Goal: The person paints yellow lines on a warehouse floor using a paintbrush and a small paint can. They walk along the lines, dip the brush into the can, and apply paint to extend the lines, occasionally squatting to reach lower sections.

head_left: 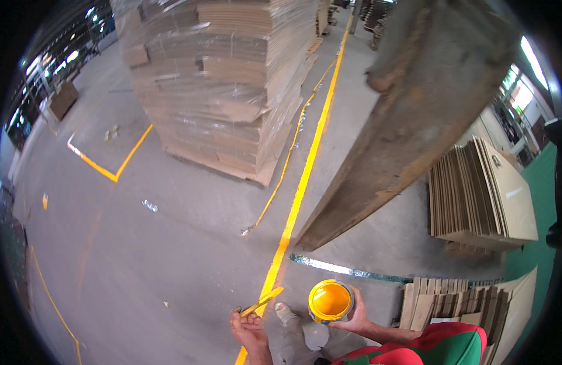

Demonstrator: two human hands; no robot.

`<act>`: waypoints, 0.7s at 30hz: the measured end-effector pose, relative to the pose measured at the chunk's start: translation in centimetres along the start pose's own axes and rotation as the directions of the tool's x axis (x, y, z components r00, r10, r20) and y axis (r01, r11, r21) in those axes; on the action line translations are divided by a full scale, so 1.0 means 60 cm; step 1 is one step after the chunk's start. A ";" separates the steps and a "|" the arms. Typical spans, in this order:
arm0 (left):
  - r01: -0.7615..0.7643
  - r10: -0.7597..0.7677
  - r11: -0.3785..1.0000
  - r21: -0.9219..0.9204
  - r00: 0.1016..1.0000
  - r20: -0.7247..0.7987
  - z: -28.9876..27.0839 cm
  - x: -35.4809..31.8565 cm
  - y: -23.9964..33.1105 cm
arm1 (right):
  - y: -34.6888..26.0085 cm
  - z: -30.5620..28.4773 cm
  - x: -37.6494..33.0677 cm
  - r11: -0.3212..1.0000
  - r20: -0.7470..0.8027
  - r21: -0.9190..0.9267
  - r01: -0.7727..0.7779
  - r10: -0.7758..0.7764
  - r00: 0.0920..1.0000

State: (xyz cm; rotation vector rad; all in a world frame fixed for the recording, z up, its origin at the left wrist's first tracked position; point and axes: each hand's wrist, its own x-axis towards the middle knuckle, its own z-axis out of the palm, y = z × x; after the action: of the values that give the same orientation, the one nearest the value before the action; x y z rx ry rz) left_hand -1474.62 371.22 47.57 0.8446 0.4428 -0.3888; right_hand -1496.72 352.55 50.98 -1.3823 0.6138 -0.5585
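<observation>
left hand [249, 330] at seven o'clock has its fingers clamped on a paintbrush [263, 302] whose yellow bristles lie over the yellow floor line [299, 188]. right hand [353, 317] at five o'clock grips an open paint can [330, 300] of yellow paint, just beside a shoe [286, 312].

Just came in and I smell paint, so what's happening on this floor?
A person is standing on the concrete floor beside a yellow line painted along it. Their left hand holds a paintbrush with yellow on it, tip close over the line. Their right hand holds an open can of yellow paint. A tall wrapped stack of flat cardboard stands ahead, and more cardboard sheets lean at the right.
</observation>
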 end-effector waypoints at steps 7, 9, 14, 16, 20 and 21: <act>0.013 -0.042 0.984 0.179 0.986 0.160 0.119 -0.073 0.017 | -0.075 -0.045 -0.073 0.993 -0.214 -0.100 0.056 -0.076 0.974; 0.045 -0.098 0.974 0.220 0.966 0.239 0.149 -0.095 -0.002 | -0.071 -0.074 -0.093 0.982 -0.296 -0.160 0.097 -0.141 0.945; 0.094 -0.236 0.929 0.357 0.895 0.378 0.243 -0.174 -0.085 | -0.089 -0.169 -0.147 0.975 -0.512 -0.110 0.194 -0.223 0.830; 0.116 -0.292 0.912 0.393 0.856 0.426 0.283 -0.210 -0.138 | -0.097 -0.225 -0.167 0.969 -0.584 -0.059 0.242 -0.230 0.778; 0.167 -0.411 0.870 0.465 0.767 0.493 0.370 -0.291 -0.255 | -0.105 -0.353 -0.214 0.950 -0.708 -0.128 0.285 -0.289 0.644; 0.174 -0.437 0.858 0.484 0.743 0.507 0.391 -0.311 -0.284 | -0.107 -0.385 -0.226 0.947 -0.732 -0.142 0.289 -0.297 0.613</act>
State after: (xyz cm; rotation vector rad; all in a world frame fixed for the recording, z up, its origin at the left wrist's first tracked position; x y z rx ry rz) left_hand -1493.62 345.45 60.30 0.9933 -0.1178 -1.0666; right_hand -1522.51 344.53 56.38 -1.2323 1.0552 -1.4458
